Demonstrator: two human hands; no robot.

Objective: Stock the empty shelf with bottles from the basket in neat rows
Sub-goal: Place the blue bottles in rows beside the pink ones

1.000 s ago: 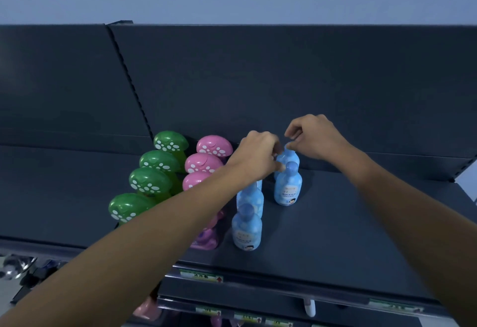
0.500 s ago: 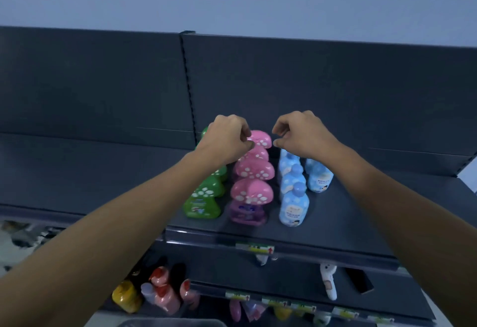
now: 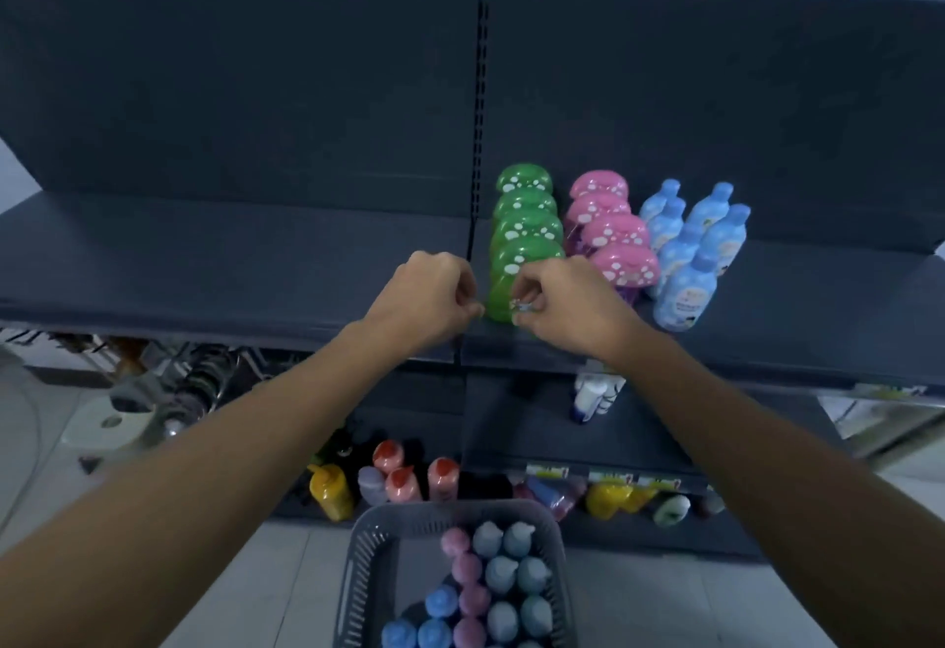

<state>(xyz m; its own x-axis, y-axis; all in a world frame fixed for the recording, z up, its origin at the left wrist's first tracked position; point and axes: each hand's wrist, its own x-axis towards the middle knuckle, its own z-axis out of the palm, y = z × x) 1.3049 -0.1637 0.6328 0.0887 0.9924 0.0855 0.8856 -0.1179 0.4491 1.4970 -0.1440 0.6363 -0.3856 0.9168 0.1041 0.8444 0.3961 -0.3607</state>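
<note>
While both hands hover curled at shelf front edge, we note: left hand fingers closed on nothing; right hand curled beside front green bottle, grip unclear. We keep row square, reach basket at 6 o'clock next. Open room at 3 o'clock beyond blue bottles.

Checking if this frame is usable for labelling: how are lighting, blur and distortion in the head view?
Head view: dim, bluish, flat light, no hard glare, just a faint sheen on the green bottles; wide-angle distortion bends the shelf edge and back panels; the clutter under its left end is smeared; the basket and its load look soft.
</note>
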